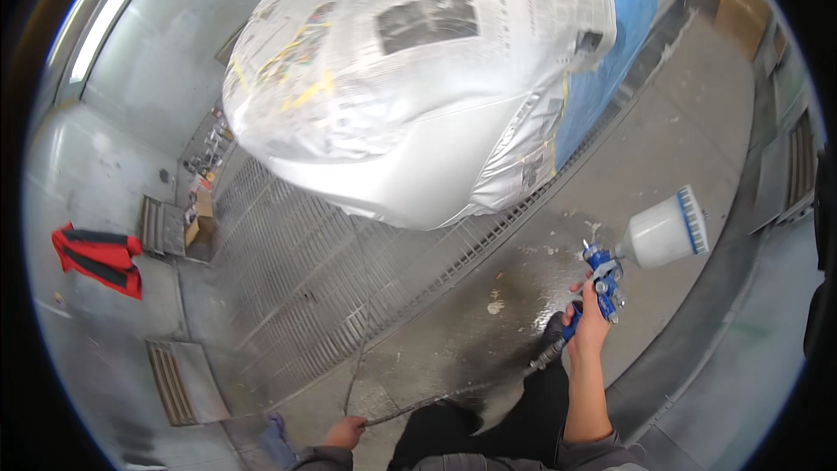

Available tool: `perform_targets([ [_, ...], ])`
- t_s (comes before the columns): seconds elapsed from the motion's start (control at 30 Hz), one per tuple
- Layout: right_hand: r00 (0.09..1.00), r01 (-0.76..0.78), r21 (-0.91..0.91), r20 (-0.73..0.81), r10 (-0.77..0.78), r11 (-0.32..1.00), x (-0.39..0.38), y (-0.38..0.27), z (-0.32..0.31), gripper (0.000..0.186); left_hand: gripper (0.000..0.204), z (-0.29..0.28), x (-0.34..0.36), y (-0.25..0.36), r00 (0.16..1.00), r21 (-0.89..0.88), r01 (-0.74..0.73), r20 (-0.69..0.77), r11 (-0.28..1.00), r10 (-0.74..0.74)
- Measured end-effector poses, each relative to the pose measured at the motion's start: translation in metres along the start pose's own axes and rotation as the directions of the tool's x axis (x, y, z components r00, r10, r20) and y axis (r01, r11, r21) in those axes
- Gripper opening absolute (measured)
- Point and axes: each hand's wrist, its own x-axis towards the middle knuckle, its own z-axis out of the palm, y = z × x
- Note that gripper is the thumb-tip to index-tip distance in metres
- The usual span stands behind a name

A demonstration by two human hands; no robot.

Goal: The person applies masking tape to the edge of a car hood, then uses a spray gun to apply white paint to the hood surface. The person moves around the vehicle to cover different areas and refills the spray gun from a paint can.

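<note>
In my right hand (591, 325) is a blue spray gun (603, 279), its handle wrapped by my fingers. A white paint cup (656, 236) with a blue-rimmed lid is fixed to the gun and tilts to the right. From the handle's lower end an air hose (436, 399) runs left across my legs. My left hand (347, 431) is closed round that hose, low in the view. Ahead stands a car covered in newspaper (514, 0) and blue sheeting (635, 27), with yellow tape. One white body panel (410, 166) is left uncovered. The gun is well apart from it.
A metal floor grating (305, 271) lies beside and under the car. Along the left wall are a red and black jacket (100, 260), a cardboard box (202, 220) and several small containers (209, 144). Slatted vents (183, 381) line the walls. Another box (741, 13) stands far right.
</note>
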Motion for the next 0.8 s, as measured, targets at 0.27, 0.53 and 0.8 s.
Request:
perform_targets([
  [0.27,0.942,0.272,-0.260,-0.127,-0.312,0.927,-0.184,-0.027,-0.013,0.022,0.025,-0.030,0.004,-0.053,0.897,-0.077,-0.365,-0.296,0.928,0.328],
  [0.53,0.856,0.498,-0.236,-0.019,-0.516,0.835,-0.305,-0.051,0.078,0.020,0.026,-0.112,-0.063,-0.116,0.790,-0.121,-0.456,-0.511,0.882,0.338],
  [0.8,0.866,0.455,-0.302,-0.070,-0.496,0.838,-0.347,-0.025,0.149,0.019,0.026,-0.166,-0.085,-0.166,0.776,-0.127,-0.449,-0.547,0.885,0.315],
])
